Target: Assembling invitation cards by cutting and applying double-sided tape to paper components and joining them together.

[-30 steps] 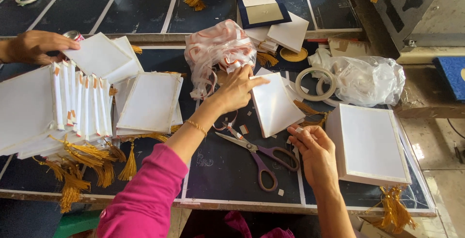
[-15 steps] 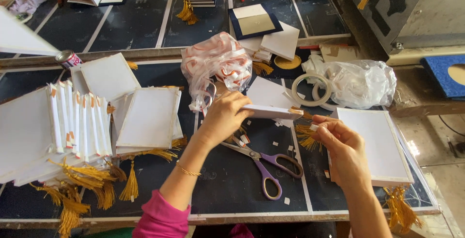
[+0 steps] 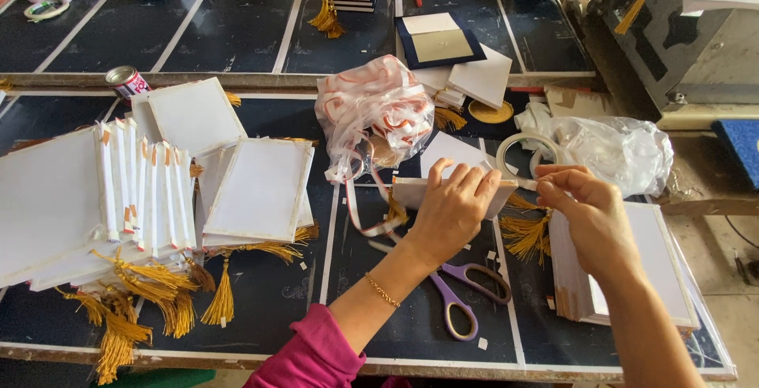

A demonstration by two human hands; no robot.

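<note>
My left hand (image 3: 452,208) lies over a white booklet (image 3: 411,192) held edge-on above the dark table (image 3: 379,309), fingers wrapped over its top. My right hand (image 3: 589,208) pinches the booklet's right end, where a small white strip shows at the fingertips. A golden tassel (image 3: 526,230) hangs below that end. Purple-handled scissors (image 3: 462,293) lie open on the table just under my left wrist. A stack of white booklets (image 3: 648,269) rests under my right forearm.
White booklets with golden tassels (image 3: 142,198) are piled at the left. A plastic bag of ribbon (image 3: 375,111) sits behind the hands, a tape roll (image 3: 522,151) and crumpled clear plastic (image 3: 617,151) at the right. A small tin can (image 3: 126,81) stands far left.
My left hand has turned the booklet from lying flat to edge-on. My right hand rose from the table to pinch its right end. The view shifted a little.
</note>
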